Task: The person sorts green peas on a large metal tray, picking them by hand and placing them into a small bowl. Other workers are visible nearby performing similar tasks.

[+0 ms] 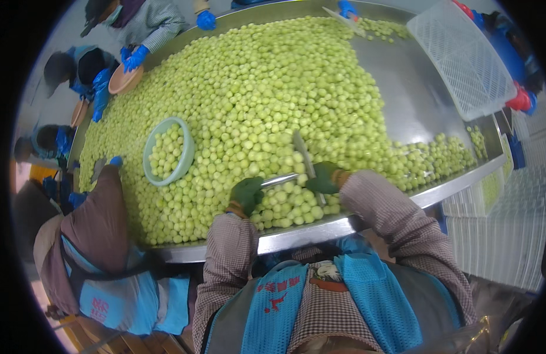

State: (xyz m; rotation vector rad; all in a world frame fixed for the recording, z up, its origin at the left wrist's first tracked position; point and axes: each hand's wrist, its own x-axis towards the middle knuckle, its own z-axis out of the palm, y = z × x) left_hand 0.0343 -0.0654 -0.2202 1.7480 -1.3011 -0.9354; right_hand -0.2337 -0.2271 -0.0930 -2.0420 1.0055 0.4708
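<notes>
My left hand, in a dark green glove, grips a narrow metal strip at its near end. My right hand, gloved alike, is closed on a flat metal plate seen nearly edge-on. The strip's far end comes close to the plate; whether they touch I cannot tell. Round green fruits lie in a thick layer all around both hands. A small group of fruits sits between my hands and the table's near rim. To the left, a pale green plastic bowl full of fruits rests tilted on the layer.
A raised rim edges the stainless steel table. At upper right someone holds a white perforated crate. Stacked crates stand at right. Co-workers line the left side, one beside a pinkish bowl. Across, a blue-gloved hand holds a plate.
</notes>
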